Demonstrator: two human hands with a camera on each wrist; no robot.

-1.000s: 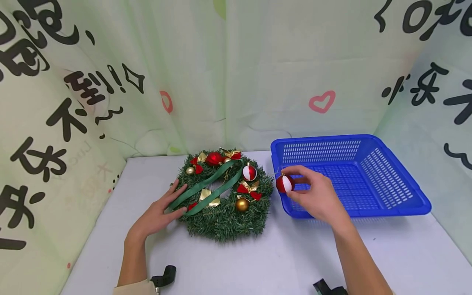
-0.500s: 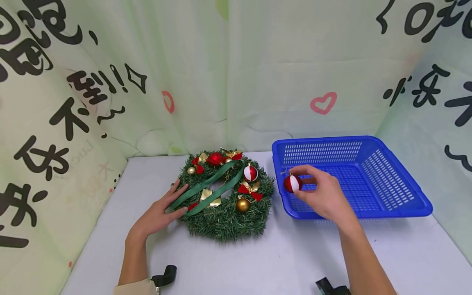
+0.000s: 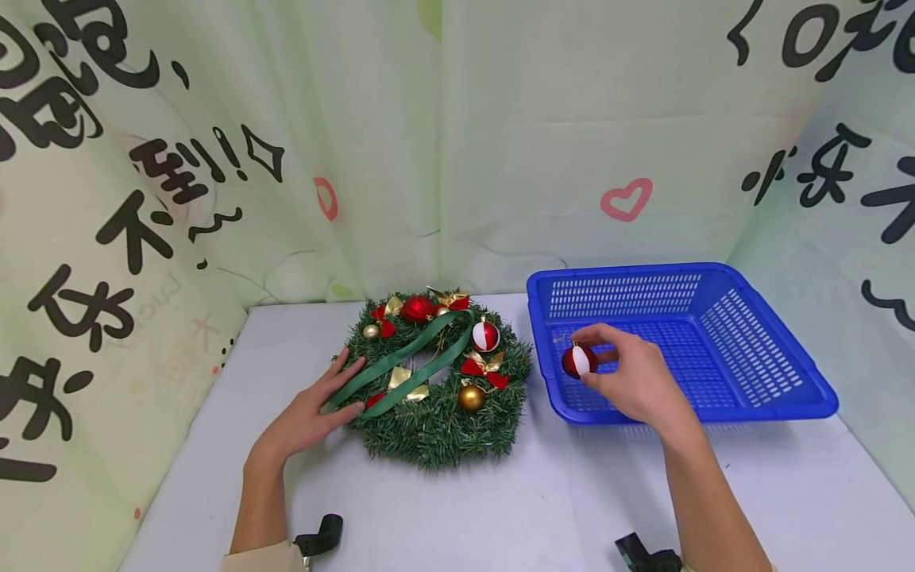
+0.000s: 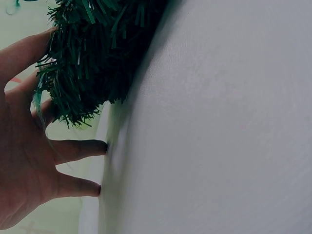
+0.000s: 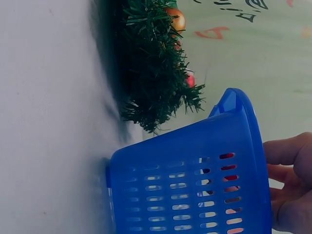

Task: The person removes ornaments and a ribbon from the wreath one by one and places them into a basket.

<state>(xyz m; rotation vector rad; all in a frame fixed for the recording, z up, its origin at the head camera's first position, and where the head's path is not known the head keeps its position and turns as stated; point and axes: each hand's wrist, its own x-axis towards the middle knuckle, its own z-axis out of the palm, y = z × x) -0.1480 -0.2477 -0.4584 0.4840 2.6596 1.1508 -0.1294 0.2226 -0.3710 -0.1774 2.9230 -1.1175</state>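
Note:
My right hand [image 3: 632, 373] pinches a red and white Christmas bauble [image 3: 580, 361] between thumb and fingertips, over the left end of a blue plastic basket [image 3: 772, 349]. In the right wrist view the basket wall [image 5: 190, 161] hides most of the bauble; bits of red show through its slots. My left hand [image 3: 318, 413] lies with spread, straight fingers against the left side of a green Christmas wreath [image 3: 436, 445]. Its fingertips reach the green ribbon loop [image 3: 422, 373]. From the left wrist, some fingers [image 4: 80, 150] stretch down to the table beside the wreath.
The wreath carries another red and white bauble [image 3: 485, 336], a gold bauble [image 3: 470, 397], a red ornament [image 3: 417, 308] and several red and gold bows. A white-covered table [image 3: 472, 524] holds everything. Printed curtains [image 3: 515, 159] close in the back and sides.
My right hand has moved right with the bauble, from the basket's left rim to over its inside. The left hand and the wreath have stayed in place.

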